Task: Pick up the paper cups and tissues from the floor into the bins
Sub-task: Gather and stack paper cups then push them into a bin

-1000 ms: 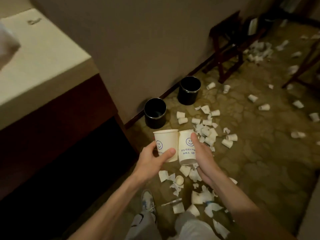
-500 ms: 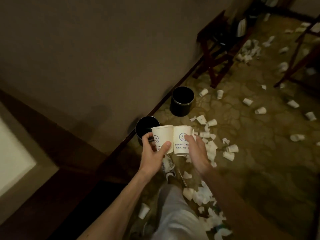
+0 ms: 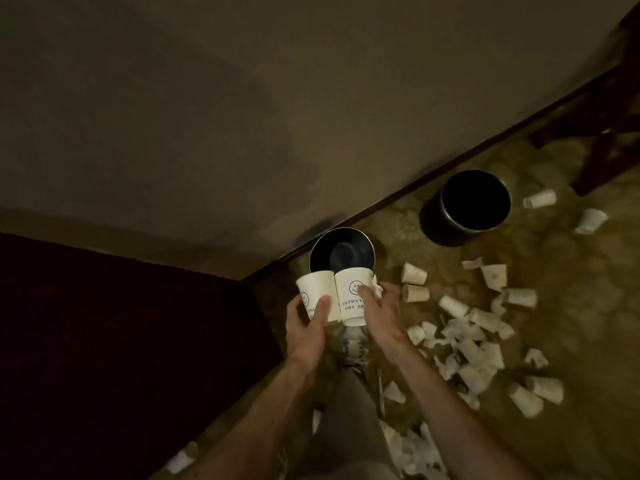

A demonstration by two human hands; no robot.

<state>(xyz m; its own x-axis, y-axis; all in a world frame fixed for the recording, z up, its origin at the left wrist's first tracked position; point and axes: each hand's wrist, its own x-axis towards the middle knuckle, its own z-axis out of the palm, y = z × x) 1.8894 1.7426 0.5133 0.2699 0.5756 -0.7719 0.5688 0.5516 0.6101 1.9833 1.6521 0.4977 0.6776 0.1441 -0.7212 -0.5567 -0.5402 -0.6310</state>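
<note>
My left hand (image 3: pixel 307 323) grips a white smiley paper cup (image 3: pixel 313 289). My right hand (image 3: pixel 379 311) grips a second smiley cup (image 3: pixel 351 289), with a bit of white tissue (image 3: pixel 375 287) bunched at its fingers. Both cups are upright, side by side, just in front of the near black bin (image 3: pixel 341 252), which stands by the baseboard. A second black bin (image 3: pixel 465 207) stands farther right. Several paper cups (image 3: pixel 414 273) and torn tissues (image 3: pixel 460 329) litter the floor to the right.
A beige wall (image 3: pixel 242 116) with a dark baseboard runs diagonally behind the bins. A dark furniture block (image 3: pixel 121 341) fills the left. Dark wooden chair legs (image 3: pixel 602 150) stand at the upper right. My leg and shoe (image 3: pixel 353 344) are below the hands.
I have stepped closer to the wall. Both hands have carried the two cups forward, from in front of the near bin to right at its rim. The bins look larger.
</note>
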